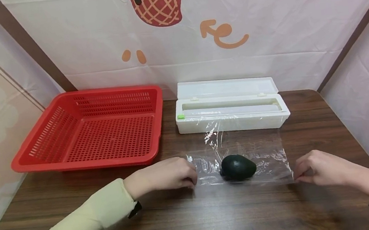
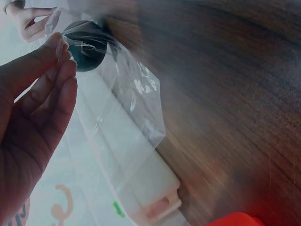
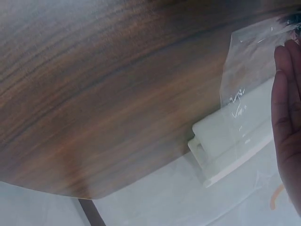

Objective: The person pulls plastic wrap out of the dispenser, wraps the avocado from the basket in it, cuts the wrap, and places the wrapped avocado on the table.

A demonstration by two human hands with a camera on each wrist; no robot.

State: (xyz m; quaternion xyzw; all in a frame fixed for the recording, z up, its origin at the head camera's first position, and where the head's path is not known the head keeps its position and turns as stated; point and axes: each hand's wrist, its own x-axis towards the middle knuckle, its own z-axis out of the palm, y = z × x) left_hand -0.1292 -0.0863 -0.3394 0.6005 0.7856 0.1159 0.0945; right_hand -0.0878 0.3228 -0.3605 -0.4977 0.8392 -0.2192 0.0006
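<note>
A dark green avocado (image 1: 238, 167) lies on its side at the middle of the table, with a sheet of clear plastic wrap (image 1: 272, 158) about it. That sheet runs back to a white wrap dispenser box (image 1: 230, 124) whose lid stands raised. My left hand (image 1: 174, 173) pinches the near left corner of the film between thumb and fingers, as the left wrist view also shows for the left hand (image 2: 40, 89). At the near right corner, my right hand (image 1: 322, 169) pinches the film's edge. The right wrist view catches only part of the right hand (image 3: 288, 103).
A red perforated plastic basket (image 1: 90, 163) stands at the back left of the brown wooden table (image 1: 218, 222). Behind the table hangs a white printed cloth (image 1: 92, 38), close to the basket and the box. A green slider (image 1: 181, 116) sits at the box's left end.
</note>
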